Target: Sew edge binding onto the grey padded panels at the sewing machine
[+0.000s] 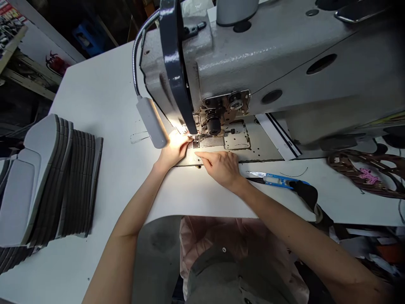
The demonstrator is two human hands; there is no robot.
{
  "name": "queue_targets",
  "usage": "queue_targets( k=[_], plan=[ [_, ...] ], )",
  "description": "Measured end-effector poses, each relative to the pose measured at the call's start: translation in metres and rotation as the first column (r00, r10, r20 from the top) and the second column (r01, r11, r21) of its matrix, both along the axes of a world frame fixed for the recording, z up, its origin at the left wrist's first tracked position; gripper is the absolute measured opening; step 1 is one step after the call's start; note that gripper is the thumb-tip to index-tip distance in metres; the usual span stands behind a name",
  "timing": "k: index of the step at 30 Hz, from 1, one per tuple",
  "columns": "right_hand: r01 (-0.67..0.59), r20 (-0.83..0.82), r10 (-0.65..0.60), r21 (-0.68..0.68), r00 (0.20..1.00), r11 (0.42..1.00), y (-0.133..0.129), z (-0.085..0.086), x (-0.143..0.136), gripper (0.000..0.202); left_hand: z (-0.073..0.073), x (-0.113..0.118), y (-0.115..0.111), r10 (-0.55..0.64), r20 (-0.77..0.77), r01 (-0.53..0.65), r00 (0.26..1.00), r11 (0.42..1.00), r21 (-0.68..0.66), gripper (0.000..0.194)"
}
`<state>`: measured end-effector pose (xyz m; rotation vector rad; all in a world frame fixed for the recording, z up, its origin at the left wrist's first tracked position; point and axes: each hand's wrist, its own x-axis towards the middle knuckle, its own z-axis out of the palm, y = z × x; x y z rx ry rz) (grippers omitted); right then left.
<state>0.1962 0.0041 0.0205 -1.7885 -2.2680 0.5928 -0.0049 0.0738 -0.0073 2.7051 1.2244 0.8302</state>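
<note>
A large grey sewing machine [278,55] spans the top right, its needle area lit by a small lamp [152,122] on a bent metal neck. Left of the needle, in the bright light, my left hand [173,150] has its thumb and fingers pressed together; what they hold, if anything, is too small to make out. My right hand [221,166] rests at the front edge of the metal plate [262,145], just right of the needle, index finger pointing left and the other fingers curled under. Its palm side is hidden.
Stacked grey padded pieces [66,181] stand on the white table [117,88] at the left. Blue-handled thread snips [278,180] lie right of my right hand. Farther right are a brown hair claw [370,173] and dark cloth. A white strip [278,137] crosses the machine bed.
</note>
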Motion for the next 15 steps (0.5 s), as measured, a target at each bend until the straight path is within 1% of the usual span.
queue_targets(
  k=[4,7,13,15],
  plan=[
    [-0.002,-0.002,0.002,0.014,1.000,1.000,-0.001,-0.002,0.000,0.037,-0.002,-0.003,0.004,0.019,0.003,-0.019,1.000,0.998,-0.061,0.022],
    [-0.005,-0.016,0.005,0.033,1.000,0.999,-0.001,-0.002,0.000,0.037,-0.002,-0.003,0.003,0.026,-0.007,-0.027,1.000,0.997,-0.075,0.022],
    [0.007,-0.019,-0.006,0.021,1.000,1.000,-0.002,-0.002,0.000,0.037,-0.003,-0.005,-0.007,-0.042,0.007,0.042,0.999,0.999,0.001,0.020],
    [0.005,-0.016,-0.005,0.019,1.000,1.000,-0.001,-0.002,-0.001,0.037,-0.004,-0.008,-0.006,-0.023,0.001,0.023,1.000,1.000,0.020,0.020]
  ],
)
